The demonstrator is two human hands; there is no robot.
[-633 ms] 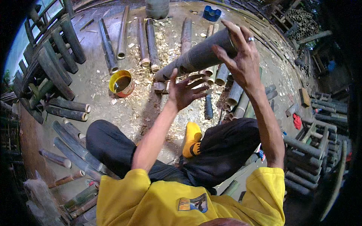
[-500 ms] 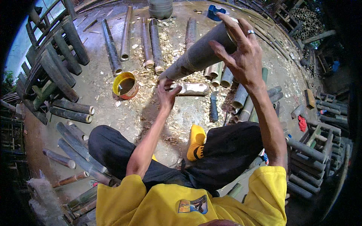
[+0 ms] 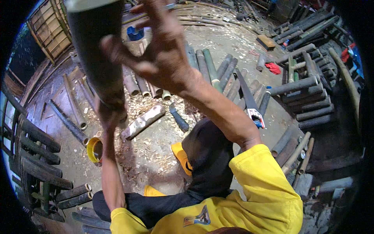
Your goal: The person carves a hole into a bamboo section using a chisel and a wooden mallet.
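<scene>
A thick dark bamboo tube [image 3: 97, 54] stands raised before me, its pale upper end cut off by the top edge. My left hand [image 3: 112, 111] is closed around its lower end. Next to the tube's upper part is my right hand [image 3: 156, 58], blurred, with its fingers spread and its thumb in front of the tube's side; whether it touches is unclear. Below them a pale, chipped wooden block [image 3: 144, 121] lies on the chip-strewn floor. Beside the block lies a dark, narrow, slightly curved piece [image 3: 179, 118] that I cannot name.
A yellow bucket [image 3: 94, 149] stands left of the block. Bamboo pieces [image 3: 212, 68] lie in a row ahead, with a handsaw [image 3: 246, 93] at their right. Dark bamboo frames [image 3: 39, 152] are stacked left, others [image 3: 304, 95] right. A blue container [image 3: 135, 33] sits farther off.
The view has turned to the right. The bamboo tube has swung from a slant to nearly upright and now sits higher in view. My left hand stays at its lower end.
</scene>
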